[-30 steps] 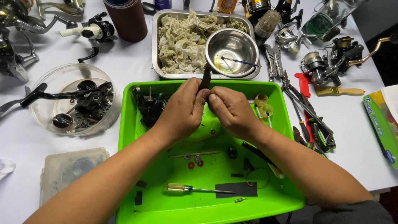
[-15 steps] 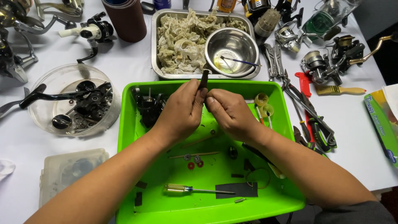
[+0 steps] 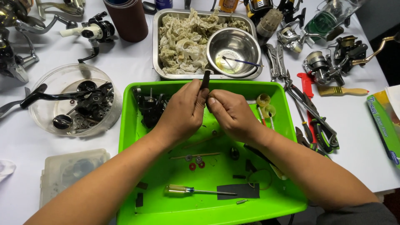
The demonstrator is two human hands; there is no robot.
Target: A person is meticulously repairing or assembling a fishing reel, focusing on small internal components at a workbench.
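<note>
Dark, slim rod-like part point(image 3: 206, 79) sticks up above the green plastic tray point(image 3: 129, 125), pinched between the closed fingers of the left hand point(image 3: 183, 110). Just right, the right hand point(image 3: 231, 114) curls shut beside it, fingertips touching near its lower end.

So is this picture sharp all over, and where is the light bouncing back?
Head view: lighting is even and bright, with soft, short shadows; the hands, left hand and right hand, look sharp, with no motion blur; glare shows on the steel bowl and the white table; straight edges of the green tray bow slightly, a wide-lens effect; the far corners look a little softer.
</note>
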